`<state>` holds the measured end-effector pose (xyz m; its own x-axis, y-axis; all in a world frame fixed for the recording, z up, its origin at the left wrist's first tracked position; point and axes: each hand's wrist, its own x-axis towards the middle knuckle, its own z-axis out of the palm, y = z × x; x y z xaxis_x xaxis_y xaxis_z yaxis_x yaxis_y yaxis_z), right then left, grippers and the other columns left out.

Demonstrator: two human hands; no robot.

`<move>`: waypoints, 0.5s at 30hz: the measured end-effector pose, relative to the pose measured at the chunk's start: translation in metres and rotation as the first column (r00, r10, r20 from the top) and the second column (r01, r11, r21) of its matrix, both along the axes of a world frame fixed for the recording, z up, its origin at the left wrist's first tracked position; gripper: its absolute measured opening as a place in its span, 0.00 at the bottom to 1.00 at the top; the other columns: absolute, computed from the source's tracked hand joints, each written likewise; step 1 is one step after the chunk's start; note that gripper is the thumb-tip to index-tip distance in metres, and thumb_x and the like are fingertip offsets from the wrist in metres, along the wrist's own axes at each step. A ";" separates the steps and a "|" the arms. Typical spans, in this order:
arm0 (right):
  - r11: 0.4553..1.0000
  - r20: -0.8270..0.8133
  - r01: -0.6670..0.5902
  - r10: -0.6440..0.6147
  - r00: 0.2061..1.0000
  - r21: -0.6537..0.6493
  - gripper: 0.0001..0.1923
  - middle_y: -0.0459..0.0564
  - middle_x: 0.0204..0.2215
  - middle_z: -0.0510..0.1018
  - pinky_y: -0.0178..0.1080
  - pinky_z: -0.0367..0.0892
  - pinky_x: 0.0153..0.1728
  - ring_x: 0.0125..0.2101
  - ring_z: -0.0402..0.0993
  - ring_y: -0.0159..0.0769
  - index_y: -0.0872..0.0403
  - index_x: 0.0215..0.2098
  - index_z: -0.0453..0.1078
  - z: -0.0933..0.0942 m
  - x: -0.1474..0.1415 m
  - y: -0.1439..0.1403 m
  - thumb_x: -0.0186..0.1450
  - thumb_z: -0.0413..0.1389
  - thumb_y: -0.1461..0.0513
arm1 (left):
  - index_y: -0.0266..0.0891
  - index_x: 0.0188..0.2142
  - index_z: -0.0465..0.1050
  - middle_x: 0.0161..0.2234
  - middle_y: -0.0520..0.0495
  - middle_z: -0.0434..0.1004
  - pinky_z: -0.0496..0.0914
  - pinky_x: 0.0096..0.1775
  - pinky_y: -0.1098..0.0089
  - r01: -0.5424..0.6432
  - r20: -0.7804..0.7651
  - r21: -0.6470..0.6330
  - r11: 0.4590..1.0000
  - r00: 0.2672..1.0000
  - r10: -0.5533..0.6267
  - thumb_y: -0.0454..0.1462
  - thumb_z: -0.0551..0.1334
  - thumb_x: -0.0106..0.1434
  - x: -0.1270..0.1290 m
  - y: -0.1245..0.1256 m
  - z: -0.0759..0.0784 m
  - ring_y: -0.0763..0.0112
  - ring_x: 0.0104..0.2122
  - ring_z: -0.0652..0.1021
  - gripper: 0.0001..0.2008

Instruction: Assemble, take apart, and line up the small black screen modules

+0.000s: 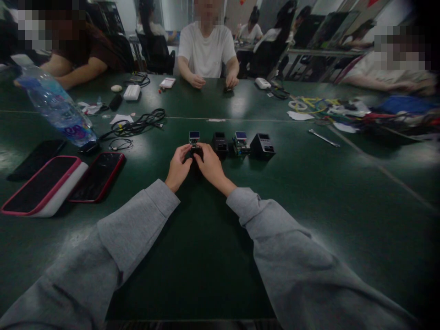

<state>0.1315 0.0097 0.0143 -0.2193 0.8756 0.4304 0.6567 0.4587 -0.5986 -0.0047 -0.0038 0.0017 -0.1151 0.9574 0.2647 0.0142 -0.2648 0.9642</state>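
Both hands are meeting over a small black part (pixel 195 152) at the middle of the green tabletop (pixel 309 192). The left hand (pixel 178 166) is curling its fingers onto the part's left side, and the right hand (pixel 210 164) is pressing on it from the right, so both grips are closing together on the same piece. Most of it is hidden under the fingers, so its exact shape cannot be told.

Just behind the hands a row of little devices is standing: a small module with a blue screen (pixel 194 136), a black box (pixel 219 141), a circuit board with a blue screen (pixel 241 142) and a wedge-shaped black case (pixel 262 145). The part is sitting just in front of the first module, close to touching it.

The risks, as I judge them: the part is small and pinched between fingertips, so uneven pressure could be making it slip or flip out. A knuckle pushing forward could be knocking over the module right behind. The tangled black cable (pixel 139 123), the red phone (pixel 98 176) and the tilted water bottle (pixel 57 107) are lying to the left, well apart from the hands.
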 end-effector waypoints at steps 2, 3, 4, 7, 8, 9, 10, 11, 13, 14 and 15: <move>1.000 0.016 0.019 -0.019 1.000 -0.001 0.17 0.58 0.53 0.73 0.51 0.72 0.52 0.53 0.73 0.48 0.54 0.58 0.65 0.000 0.000 0.000 0.71 0.52 0.64 | 0.42 0.53 0.68 0.59 0.44 0.73 0.60 0.67 0.56 0.029 -0.013 -0.014 0.999 0.999 -0.029 0.23 0.59 0.57 -0.001 0.001 0.000 0.63 0.63 0.70 0.25; 1.000 0.028 0.030 -0.030 0.999 0.001 0.17 0.59 0.53 0.73 0.50 0.72 0.51 0.52 0.73 0.48 0.55 0.58 0.65 0.000 0.000 0.000 0.71 0.52 0.64 | 0.42 0.53 0.68 0.60 0.43 0.72 0.59 0.67 0.55 0.047 -0.019 -0.019 0.999 0.999 -0.048 0.23 0.59 0.57 -0.001 0.001 0.000 0.63 0.64 0.69 0.26; 0.999 0.040 0.038 -0.038 0.998 0.006 0.17 0.59 0.53 0.73 0.50 0.72 0.50 0.52 0.74 0.48 0.55 0.58 0.65 0.000 0.000 -0.001 0.71 0.52 0.64 | 0.42 0.54 0.68 0.61 0.43 0.71 0.59 0.68 0.55 0.065 -0.026 -0.022 0.998 0.997 -0.066 0.23 0.59 0.57 -0.001 0.001 0.001 0.62 0.65 0.69 0.26; 0.998 0.070 0.060 -0.061 0.996 0.023 0.17 0.60 0.52 0.73 0.50 0.73 0.48 0.50 0.74 0.49 0.57 0.58 0.65 0.001 0.000 -0.002 0.72 0.51 0.64 | 0.41 0.56 0.67 0.63 0.41 0.69 0.57 0.69 0.54 0.108 -0.039 -0.010 0.994 0.993 -0.108 0.23 0.60 0.57 -0.002 0.001 0.001 0.61 0.66 0.67 0.28; 0.998 0.076 0.065 -0.067 0.995 0.027 0.17 0.60 0.52 0.73 0.51 0.74 0.48 0.49 0.75 0.49 0.57 0.58 0.65 0.001 0.000 -0.003 0.72 0.50 0.64 | 0.41 0.57 0.67 0.64 0.41 0.69 0.56 0.69 0.54 0.123 -0.044 -0.004 0.992 0.991 -0.123 0.23 0.60 0.57 -0.002 0.001 0.001 0.61 0.66 0.67 0.29; 0.997 0.080 0.069 -0.071 0.994 0.030 0.17 0.61 0.52 0.73 0.51 0.74 0.47 0.49 0.75 0.49 0.56 0.58 0.65 0.002 -0.001 -0.003 0.72 0.50 0.64 | 0.42 0.57 0.67 0.64 0.42 0.68 0.55 0.69 0.54 0.138 -0.050 0.000 0.990 0.989 -0.138 0.23 0.60 0.57 -0.003 0.001 0.001 0.61 0.66 0.66 0.29; 0.997 0.082 0.071 -0.073 0.994 0.032 0.17 0.61 0.52 0.73 0.52 0.74 0.47 0.48 0.75 0.49 0.56 0.59 0.65 0.002 -0.001 -0.004 0.72 0.50 0.64 | 0.42 0.58 0.67 0.65 0.42 0.67 0.55 0.69 0.54 0.150 -0.058 0.001 0.989 0.987 -0.150 0.23 0.60 0.57 -0.003 0.001 0.000 0.60 0.67 0.66 0.30; 0.997 0.083 0.069 -0.072 0.994 0.033 0.17 0.61 0.52 0.73 0.52 0.74 0.48 0.49 0.75 0.49 0.56 0.59 0.65 0.002 -0.001 -0.004 0.72 0.49 0.64 | 0.42 0.58 0.67 0.65 0.42 0.67 0.55 0.69 0.54 0.159 -0.067 0.001 0.987 0.985 -0.158 0.24 0.61 0.57 -0.003 0.001 0.000 0.60 0.67 0.65 0.30; 0.997 0.085 0.064 -0.066 0.994 0.035 0.18 0.61 0.53 0.73 0.53 0.74 0.49 0.50 0.74 0.49 0.57 0.60 0.64 0.002 -0.001 -0.004 0.72 0.49 0.65 | 0.42 0.60 0.66 0.66 0.41 0.66 0.54 0.70 0.53 0.165 -0.082 0.007 0.986 0.983 -0.164 0.24 0.61 0.56 -0.003 0.002 -0.001 0.59 0.67 0.64 0.32; 0.997 0.086 0.062 -0.065 0.994 0.034 0.19 0.61 0.53 0.73 0.53 0.74 0.49 0.50 0.74 0.50 0.57 0.60 0.64 0.002 -0.001 -0.003 0.72 0.48 0.65 | 0.41 0.61 0.66 0.66 0.41 0.65 0.53 0.70 0.53 0.167 -0.087 0.011 0.986 0.982 -0.165 0.24 0.61 0.57 -0.003 0.002 -0.002 0.59 0.68 0.64 0.32; 0.998 0.088 0.060 -0.063 0.994 0.033 0.19 0.62 0.53 0.73 0.53 0.73 0.50 0.51 0.74 0.50 0.58 0.61 0.63 0.001 0.000 -0.003 0.72 0.48 0.65 | 0.41 0.61 0.66 0.66 0.40 0.65 0.53 0.70 0.54 0.169 -0.092 0.014 0.985 0.982 -0.167 0.25 0.61 0.57 -0.003 0.002 -0.002 0.58 0.68 0.64 0.32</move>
<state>0.1312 0.0069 0.0154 -0.2039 0.8753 0.4384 0.7340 0.4331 -0.5232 -0.0076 -0.0021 -0.0002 0.0723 0.9552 0.2871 0.0540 -0.2912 0.9551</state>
